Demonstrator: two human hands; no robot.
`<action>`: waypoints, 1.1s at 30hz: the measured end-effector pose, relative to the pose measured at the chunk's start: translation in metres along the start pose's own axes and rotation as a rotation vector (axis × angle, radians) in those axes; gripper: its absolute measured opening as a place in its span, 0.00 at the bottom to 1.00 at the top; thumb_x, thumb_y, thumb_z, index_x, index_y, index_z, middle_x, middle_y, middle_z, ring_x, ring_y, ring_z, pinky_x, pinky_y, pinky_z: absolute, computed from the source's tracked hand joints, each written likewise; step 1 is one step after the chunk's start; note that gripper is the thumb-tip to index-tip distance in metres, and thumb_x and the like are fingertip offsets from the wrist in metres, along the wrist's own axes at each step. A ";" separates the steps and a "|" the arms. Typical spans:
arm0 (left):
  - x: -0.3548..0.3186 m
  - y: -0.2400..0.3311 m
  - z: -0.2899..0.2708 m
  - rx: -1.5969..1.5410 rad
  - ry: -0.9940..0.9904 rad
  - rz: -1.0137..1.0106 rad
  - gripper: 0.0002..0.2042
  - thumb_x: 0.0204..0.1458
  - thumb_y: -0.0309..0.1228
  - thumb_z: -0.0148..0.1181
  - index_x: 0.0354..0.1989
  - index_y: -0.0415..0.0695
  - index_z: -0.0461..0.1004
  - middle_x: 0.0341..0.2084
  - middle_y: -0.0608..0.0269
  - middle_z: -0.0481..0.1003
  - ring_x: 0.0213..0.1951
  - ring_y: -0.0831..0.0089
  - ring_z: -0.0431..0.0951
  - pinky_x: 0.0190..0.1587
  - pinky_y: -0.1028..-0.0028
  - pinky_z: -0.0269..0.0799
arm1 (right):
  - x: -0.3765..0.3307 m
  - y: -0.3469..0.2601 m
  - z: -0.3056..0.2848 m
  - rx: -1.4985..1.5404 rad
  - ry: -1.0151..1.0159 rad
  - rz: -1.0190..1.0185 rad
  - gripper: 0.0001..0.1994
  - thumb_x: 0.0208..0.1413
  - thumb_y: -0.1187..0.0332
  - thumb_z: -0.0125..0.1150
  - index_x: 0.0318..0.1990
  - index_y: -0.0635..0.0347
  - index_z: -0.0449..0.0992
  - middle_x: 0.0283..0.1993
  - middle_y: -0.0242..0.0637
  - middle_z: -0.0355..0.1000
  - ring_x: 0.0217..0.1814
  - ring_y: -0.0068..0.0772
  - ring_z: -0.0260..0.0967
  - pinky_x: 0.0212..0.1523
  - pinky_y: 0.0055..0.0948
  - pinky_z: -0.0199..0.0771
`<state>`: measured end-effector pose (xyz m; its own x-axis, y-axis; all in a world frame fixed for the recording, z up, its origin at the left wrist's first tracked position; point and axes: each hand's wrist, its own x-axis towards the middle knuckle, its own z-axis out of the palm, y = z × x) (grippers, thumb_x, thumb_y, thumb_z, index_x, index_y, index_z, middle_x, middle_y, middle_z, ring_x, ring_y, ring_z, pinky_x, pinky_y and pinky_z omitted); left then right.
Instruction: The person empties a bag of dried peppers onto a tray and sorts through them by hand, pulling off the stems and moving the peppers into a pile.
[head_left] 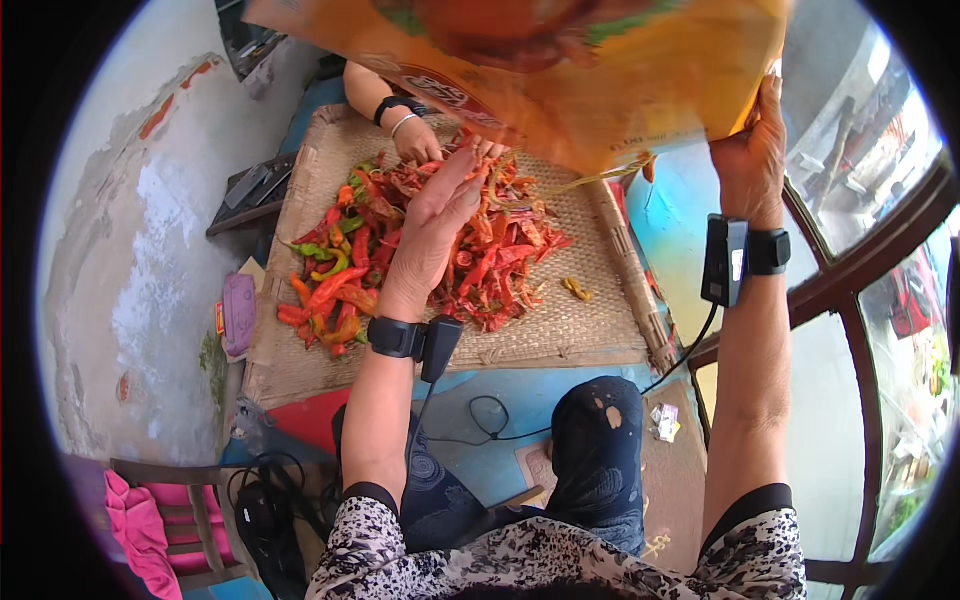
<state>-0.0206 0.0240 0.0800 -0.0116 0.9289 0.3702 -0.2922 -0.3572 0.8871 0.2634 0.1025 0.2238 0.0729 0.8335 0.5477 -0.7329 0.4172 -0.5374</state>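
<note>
The right hand (752,160) pinches the yellow bag (610,95) by its edge; the left hand (437,225), fingers outstretched, is near its bottom, above peppers (505,262).

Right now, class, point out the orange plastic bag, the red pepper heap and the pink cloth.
Orange plastic bag (590,85), head view: middle of its side.
Red pepper heap (492,268), head view: its right part.
Pink cloth (140,525), head view: middle of its folds.

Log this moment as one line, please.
Left hand: open, near orange bag, contact unclear | Right hand: gripping bag's edge | Peppers: piled on woven tray | Other person's hand: at pile's far edge
</note>
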 end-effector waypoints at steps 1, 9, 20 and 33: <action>-0.002 -0.004 0.000 0.079 -0.008 -0.021 0.30 0.57 0.37 0.56 0.66 0.40 0.56 0.64 0.57 0.58 0.64 0.65 0.59 0.64 0.65 0.54 | 0.001 -0.017 0.001 -0.124 -0.036 -0.058 0.16 0.60 0.62 0.57 0.52 0.58 0.70 0.49 0.32 0.73 0.48 0.27 0.71 0.51 0.32 0.72; -0.025 -0.048 0.002 1.255 -0.233 0.099 0.24 0.51 0.33 0.60 0.58 0.44 0.67 0.62 0.51 0.60 0.66 0.55 0.52 0.65 0.59 0.54 | 0.003 -0.078 -0.057 -1.107 -0.117 -0.653 0.05 0.58 0.67 0.61 0.37 0.58 0.76 0.32 0.28 0.74 0.31 0.19 0.70 0.29 0.20 0.69; -0.041 -0.064 0.012 1.505 -0.348 0.137 0.25 0.45 0.26 0.61 0.56 0.43 0.68 0.63 0.51 0.57 0.66 0.51 0.50 0.66 0.59 0.51 | -0.096 -0.006 -0.229 -2.228 -0.594 -0.281 0.04 0.53 0.71 0.49 0.35 0.50 0.67 0.27 0.32 0.69 0.30 0.37 0.73 0.25 0.36 0.72; -0.045 -0.077 0.018 1.646 -0.372 0.094 0.29 0.42 0.22 0.61 0.59 0.46 0.66 0.65 0.54 0.55 0.68 0.53 0.49 0.68 0.56 0.45 | -0.191 0.097 -0.305 -2.134 -0.954 -0.009 0.03 0.52 0.66 0.51 0.33 0.48 0.70 0.31 0.26 0.67 0.42 0.28 0.64 0.43 0.30 0.61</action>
<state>0.0194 0.0078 0.0002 0.3099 0.9139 0.2621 0.9340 -0.3442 0.0960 0.3849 0.0945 -0.1281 -0.6111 0.7518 0.2477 0.7908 0.5938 0.1486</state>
